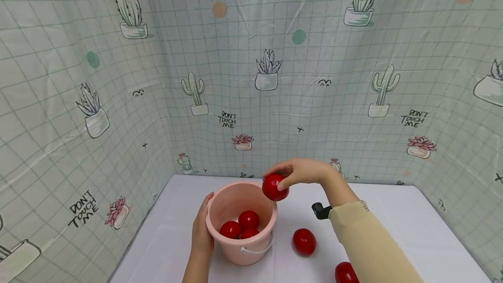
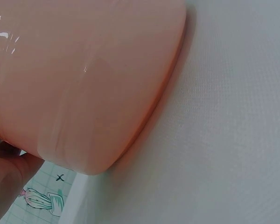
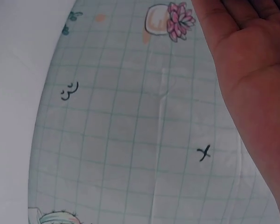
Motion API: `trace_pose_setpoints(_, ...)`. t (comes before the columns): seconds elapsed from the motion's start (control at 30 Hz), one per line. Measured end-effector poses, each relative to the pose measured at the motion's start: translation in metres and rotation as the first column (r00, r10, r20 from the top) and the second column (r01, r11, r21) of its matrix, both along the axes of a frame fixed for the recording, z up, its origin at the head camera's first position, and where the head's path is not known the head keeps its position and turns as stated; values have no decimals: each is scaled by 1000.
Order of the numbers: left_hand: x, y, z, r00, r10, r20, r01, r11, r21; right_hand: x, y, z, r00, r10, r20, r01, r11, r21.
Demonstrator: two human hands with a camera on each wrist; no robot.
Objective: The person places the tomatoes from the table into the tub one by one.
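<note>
A pink bucket (image 1: 243, 250) with a white handle stands upright on the table, and several red tomatoes (image 1: 249, 220) lie inside it. My left hand (image 1: 202, 230) grips the bucket's left side, fingertips at the rim. In the left wrist view the bucket wall (image 2: 84, 84) fills the upper left, with part of that hand (image 2: 9, 182) against it. Over the bucket's right rim, my right hand (image 1: 296, 174) pinches a tomato (image 1: 274, 187) between thumb and fingers. The right wrist view has only the palm (image 3: 256, 84); the held tomato is outside it.
Right of the bucket a tomato (image 1: 304, 242) lies on the white table (image 1: 393, 217). Another tomato (image 1: 346, 273) is at the bottom edge, partly covered by the right sleeve (image 1: 365, 239). A cactus-print sheet (image 1: 330, 134) encloses the table's back and sides.
</note>
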State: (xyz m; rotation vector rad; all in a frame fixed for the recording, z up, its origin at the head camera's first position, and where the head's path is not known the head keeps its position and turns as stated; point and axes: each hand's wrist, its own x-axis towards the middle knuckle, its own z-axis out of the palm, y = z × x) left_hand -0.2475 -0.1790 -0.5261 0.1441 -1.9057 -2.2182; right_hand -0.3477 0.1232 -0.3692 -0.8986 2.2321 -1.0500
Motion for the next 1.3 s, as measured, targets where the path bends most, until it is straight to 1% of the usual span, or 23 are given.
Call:
trace_pose_setpoints(0.13, 0, 0, 0, 1000, 0, 1, 0, 1000, -4, 1, -13, 3, 1000, 29, -11, -29, 999, 24)
trace_pose_setpoints(0.27, 0, 0, 0, 1000, -5, 3, 5, 1000, -8, 0, -25, 4, 996, 86, -8, -86, 995, 56)
trace_pose_setpoints(0.57, 0, -1, 1, 1000, -14, 0, 14, 1000, -3, -1, -56, 6, 980, 197, 35, -199, 974, 107)
trace_pose_setpoints(0.7, 0, -1, 1, 1000, -9, -1, 9, 1000, -3, 0, -68, 3, 976, 217, 10, -216, 961, 173)
trace_pose_setpoints(0.83, 1, -1, 1, 1000, -2, 0, 2, 1000, -1, 1, -81, 0, 968, 251, -7, -242, 940, 242)
trace_pose_setpoints(1.0, 0, -1, 1, 1000, 6, 7, -6, 1000, -13, 3, -94, -5, 951, 308, 2, -296, 913, 280)
trace_pose_setpoints(1.07, 0, -1, 1, 1000, 7, 8, -7, 1000, -19, 4, -99, -7, 945, 325, -12, -308, 905, 293)
trace_pose_setpoints(1.3, 1, -1, 1, 1000, -4, 9, 4, 1000, -27, 7, -110, -13, 941, 338, -21, -312, 890, 332)
